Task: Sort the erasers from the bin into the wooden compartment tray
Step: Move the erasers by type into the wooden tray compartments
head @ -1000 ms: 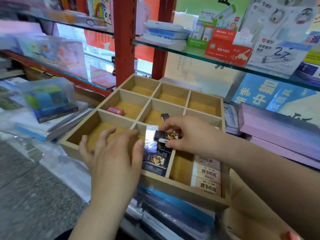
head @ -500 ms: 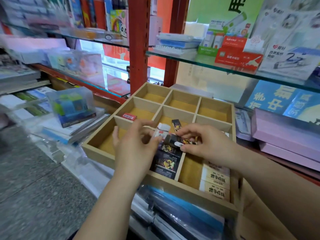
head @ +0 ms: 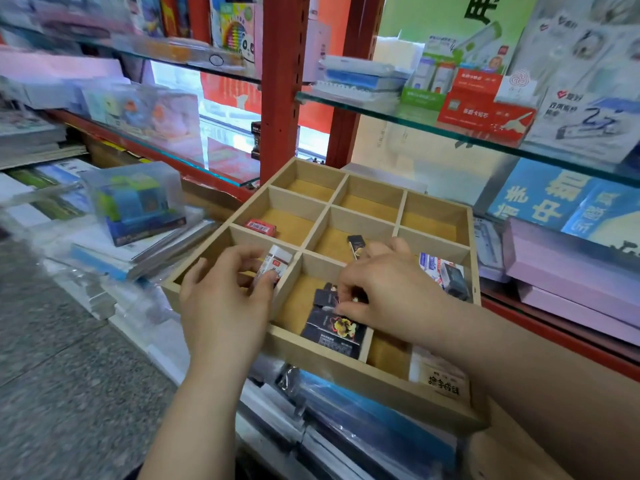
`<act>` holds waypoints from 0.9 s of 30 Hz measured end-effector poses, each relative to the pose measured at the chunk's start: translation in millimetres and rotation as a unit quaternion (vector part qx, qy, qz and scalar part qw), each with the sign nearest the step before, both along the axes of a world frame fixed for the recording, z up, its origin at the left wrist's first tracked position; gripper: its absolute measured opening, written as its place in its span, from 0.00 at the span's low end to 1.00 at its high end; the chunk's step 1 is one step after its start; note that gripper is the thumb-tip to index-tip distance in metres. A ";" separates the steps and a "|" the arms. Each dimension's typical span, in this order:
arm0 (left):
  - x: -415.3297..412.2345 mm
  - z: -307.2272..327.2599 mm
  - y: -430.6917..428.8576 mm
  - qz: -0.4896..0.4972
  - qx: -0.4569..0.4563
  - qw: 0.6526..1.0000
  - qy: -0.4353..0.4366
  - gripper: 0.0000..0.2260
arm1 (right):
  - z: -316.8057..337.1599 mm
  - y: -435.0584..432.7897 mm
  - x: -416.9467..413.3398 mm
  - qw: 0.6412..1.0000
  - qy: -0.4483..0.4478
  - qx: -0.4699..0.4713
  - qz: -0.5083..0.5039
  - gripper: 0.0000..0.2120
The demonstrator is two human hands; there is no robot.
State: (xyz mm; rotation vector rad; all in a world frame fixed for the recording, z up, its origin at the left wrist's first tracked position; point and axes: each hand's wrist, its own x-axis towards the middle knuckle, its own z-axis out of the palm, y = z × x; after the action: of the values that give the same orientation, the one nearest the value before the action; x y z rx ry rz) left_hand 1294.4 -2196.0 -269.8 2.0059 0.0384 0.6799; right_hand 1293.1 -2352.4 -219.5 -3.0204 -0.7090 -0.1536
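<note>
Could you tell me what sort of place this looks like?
Probably a stationery shop: glass shelves carry boxed goods, wrapped books are stacked at left, and packaged erasers lie in a wooden tray.

A grey speckled floor (head: 52,375) fills the near left. Two red posts (head: 280,81) rise at the far centre, carrying glass shelves (head: 450,132) to left and right. The right shelf holds a red box (head: 485,114), with a green poster (head: 446,15) behind. Pink boxes (head: 571,271) are stacked at the right, below a blue sign (head: 540,202). Paper stacks (head: 31,140) and a clear plastic box (head: 138,202) lie at the left. The light is soft and even.
</note>
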 end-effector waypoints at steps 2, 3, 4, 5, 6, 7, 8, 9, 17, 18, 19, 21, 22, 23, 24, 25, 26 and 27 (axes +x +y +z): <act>0.3 0.5 1.8 -0.003 0.020 1.000 0.006 0.09 | 3.4 -8.1 -1.7 1.000 0.008 0.001 0.000 0.12; 0.8 0.8 2.8 -0.007 0.029 0.999 0.010 0.08 | 5.5 -11.3 -2.5 1.000 0.018 0.013 0.001 0.12; 1.7 0.3 3.8 -0.012 0.036 0.999 0.013 0.07 | 7.4 -13.9 -2.9 0.999 0.027 0.023 0.004 0.11; 2.5 0.1 4.4 -0.015 0.041 0.999 0.013 0.06 | 9.4 -15.8 -2.9 0.999 0.035 0.033 0.011 0.11; 2.7 0.0 4.7 -0.019 0.043 0.999 0.014 0.06 | 11.0 -17.8 -2.4 0.998 0.037 0.038 0.019 0.09; 2.7 -0.4 5.1 -0.020 0.044 0.999 0.014 0.06 | 12.9 -20.4 -1.8 0.998 0.034 0.044 0.021 0.08; 2.8 -0.9 5.6 -0.020 0.043 0.999 0.013 0.06 | 15.6 -24.3 -1.2 0.998 0.018 0.059 0.014 0.07; 2.5 -0.9 5.8 -0.021 0.041 0.999 0.011 0.06 | 19.2 -31.2 -0.2 0.997 -0.003 0.083 -0.005 0.06; -3.7 2.7 4.6 -0.031 0.042 0.999 0.009 0.05 | 45.3 -109.5 -10.3 0.971 0.133 0.116 -0.161 0.13; -3.9 2.2 4.2 -0.031 0.040 0.999 0.005 0.05 | 42.0 -112.4 -11.7 0.972 0.145 0.112 -0.151 0.16; -3.9 1.6 4.1 -0.032 0.041 0.999 0.002 0.05 | 37.8 -113.8 -11.4 0.974 0.149 0.103 -0.134 0.19; -3.9 0.7 3.4 -0.035 0.048 0.998 -0.005 0.06 | 31.3 -114.8 -8.3 0.984 0.130 0.084 -0.092 0.21; -4.0 0.4 3.2 -0.037 0.048 0.998 -0.006 0.07 | 29.1 -114.0 -6.2 0.988 0.113 0.073 -0.078 0.21; -4.2 0.4 3.2 -0.039 0.046 0.998 -0.006 0.09 | 26.9 -112.9 -4.5 0.991 0.099 0.061 -0.072 0.20; -3.9 -0.1 3.4 -0.042 0.044 0.998 -0.008 0.09 | 25.1 -111.8 -2.9 0.992 0.086 0.052 -0.073 0.19; -3.8 0.1 3.4 -0.043 0.044 0.998 -0.009 0.09 | 23.4 -112.1 -1.3 0.993 0.075 0.047 -0.076 0.18; -3.3 -0.4 3.7 -0.043 0.046 0.998 -0.010 0.10 | 22.3 -111.7 -0.4 0.994 0.064 0.045 -0.079 0.17; -2.8 -1.5 4.1 -0.042 0.050 0.998 -0.011 0.09 | 22.0 -111.3 -0.3 0.994 0.047 0.048 -0.083 0.16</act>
State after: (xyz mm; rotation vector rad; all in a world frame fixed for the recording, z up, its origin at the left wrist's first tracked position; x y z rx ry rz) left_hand 1291.6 -2191.9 -271.3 2.0835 -0.0946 0.6606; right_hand 1292.7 -2463.7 -197.5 -2.9687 -0.4292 -0.0472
